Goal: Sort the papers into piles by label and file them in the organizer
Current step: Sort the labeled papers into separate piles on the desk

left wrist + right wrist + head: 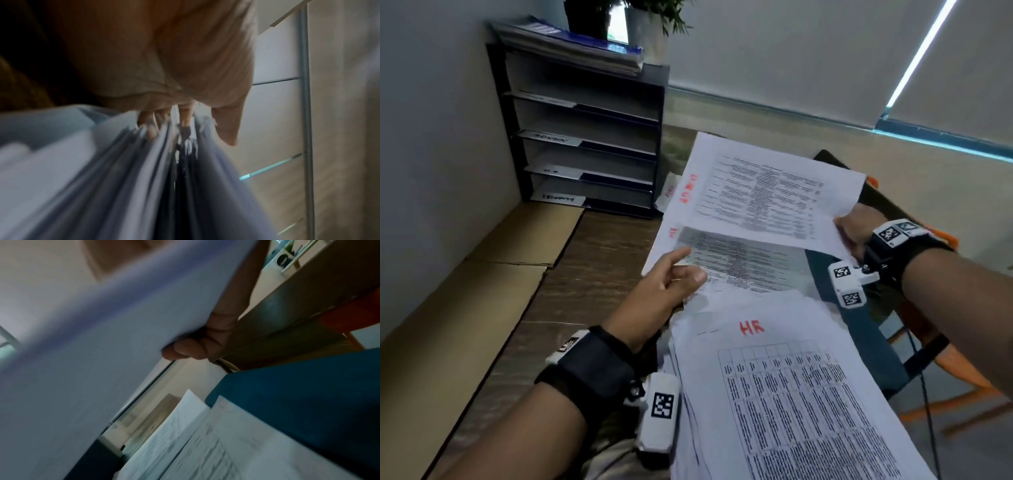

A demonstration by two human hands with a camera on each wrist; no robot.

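Note:
My right hand pinches the right edge of a printed sheet with a red label at its left, lifted above the table. The right wrist view shows its curled fingers under that sheet. Below it lies another printed sheet with a red label. My left hand holds the left edge of that lower stack, index finger stretched over the page; in the left wrist view the fingers sit among several fanned sheets. A pile topped by a page marked HR lies nearest me.
A black tiered organizer with labelled shelves stands at the back left against the wall, with folders and a potted plant on top. Cardboard lines the table's left side. An orange chair stands at the right.

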